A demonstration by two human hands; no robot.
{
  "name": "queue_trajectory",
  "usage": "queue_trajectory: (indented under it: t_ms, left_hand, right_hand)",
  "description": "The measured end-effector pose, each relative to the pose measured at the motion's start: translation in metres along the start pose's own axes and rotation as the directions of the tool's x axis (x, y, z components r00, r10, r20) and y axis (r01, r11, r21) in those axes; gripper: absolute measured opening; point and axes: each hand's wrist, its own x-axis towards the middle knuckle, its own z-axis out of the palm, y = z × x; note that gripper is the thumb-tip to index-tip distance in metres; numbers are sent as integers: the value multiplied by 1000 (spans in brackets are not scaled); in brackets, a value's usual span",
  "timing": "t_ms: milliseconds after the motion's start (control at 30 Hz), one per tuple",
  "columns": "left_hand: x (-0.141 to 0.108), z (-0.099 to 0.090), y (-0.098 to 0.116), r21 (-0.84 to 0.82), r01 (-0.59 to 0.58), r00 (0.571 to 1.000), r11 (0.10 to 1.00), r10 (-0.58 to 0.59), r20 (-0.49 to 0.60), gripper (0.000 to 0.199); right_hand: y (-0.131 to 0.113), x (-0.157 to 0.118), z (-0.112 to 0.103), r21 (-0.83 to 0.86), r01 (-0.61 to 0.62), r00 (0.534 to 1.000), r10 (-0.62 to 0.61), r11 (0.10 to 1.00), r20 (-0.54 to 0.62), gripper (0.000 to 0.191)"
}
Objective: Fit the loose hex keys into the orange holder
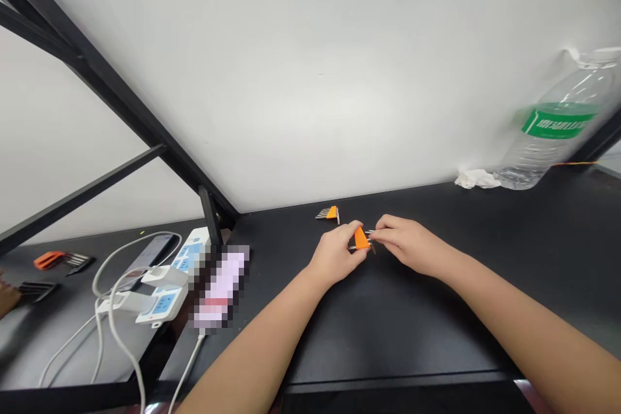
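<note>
orange plastic makes up the wedge-shaped hex-key holder, which is at or just above the black tabletop, nearer its back edge than its front. the left hand pinches it from the left, thumb on the near side and fingers on the far side — a grip that probably steadies the holder while leaving its right side free to reach. thin metal keys poke out there, close to the right hand. its fingers are drawn together at those ends, but i cannot tell whether they grip a key or only touch one. so the holder lies inside the left fingers and just to the left of the right fingertips. both forearms come in over the front edge, likely so the two hands can meet in front of the body.

a second hex-key set lies by the back edge, beyond the left hand, perhaps put there to be out of the way yet within reach. near the left edge is a blurred-out phone — its white cable presumably for charging.
</note>
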Motion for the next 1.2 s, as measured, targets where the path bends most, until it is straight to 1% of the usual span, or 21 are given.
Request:
queue_trajectory:
  t_ms: [67, 167, 233, 300, 367, 400, 433, 500, 533, 600, 700, 800, 900, 1067, 1200]
  left_hand:
    - [0, 1, 2, -9, -7, 1000, 1000, 7, 1, 46]
    - [0, 0, 4, -30, -7, 1000, 1000, 8, 21, 43]
    - [1, -2, 5, -35, -2, 999, 999, 3, 34, 38]
    - [1, -3, 4, -38, 4, 999, 999, -2, 38, 37]
    - [1, -3, 2, -49, 15, 1000, 999, -13, 29, 38]
    - [1, -2, 0, -58, 22, 1000, 998, -21, 19, 40]
    - [1, -1, -3, -68, 32, 999, 997, -31, 7, 42]
    - [1, 1, -8, -93, 51, 999, 994, -52, -13, 47]
    - [1, 1, -10, -105, 53, 998, 993, -56, -19, 48]
    - [1, 3, -14, -113, 45, 998, 993, -49, -35, 49]
    - [2, 4, -17, -77, 24, 997, 997, -30, -77, 49]
    - [2, 4, -17, -47, 16, 995, 999, -21, -98, 49]
    - [2, 4, -16, -42, 17, 995, 999, -21, -93, 49]
    - [1, 2, -13, -43, 42, 996, 998, -45, -73, 48]
    - [1, 2, -13, -24, 49, 997, 999, -50, -57, 48]
  right_hand:
    - [-6, 3, 3, 65, -3, 1000, 4, 998, -16, 26]
    - [-13, 8, 8, 199, -64, 997, 73, 978, -40, 17]
    - [-14, 10, 12, 303, -122, 989, 140, 945, -37, 12]
    - [-12, 11, 16, 416, -180, 979, 204, 891, -15, 11]
    - [-7, 11, 17, 460, -233, 966, 258, 857, 9, 13]
    - [-4, 10, 17, 428, -254, 961, 275, 867, 14, 13]
    - [0, 9, 16, 356, -268, 959, 282, 895, 13, 13]
    - [7, 6, 12, 142, -283, 959, 285, 948, 11, 14]
    - [11, 4, 11, 38, -288, 957, 288, 957, 19, 15]
    - [16, 2, 9, -112, -302, 950, 309, 947, 49, 18]
    - [19, 1, 10, -234, -305, 936, 336, 923, 105, 19]
    - [16, 3, 12, -294, -299, 933, 343, 908, 109, 18]
    - [14, 4, 14, -321, -311, 934, 350, 895, 72, 19]
    - [12, 6, 17, -358, -294, 938, 339, 886, 70, 19]
    - [8, 5, 18, -366, -317, 929, 364, 875, 67, 11]
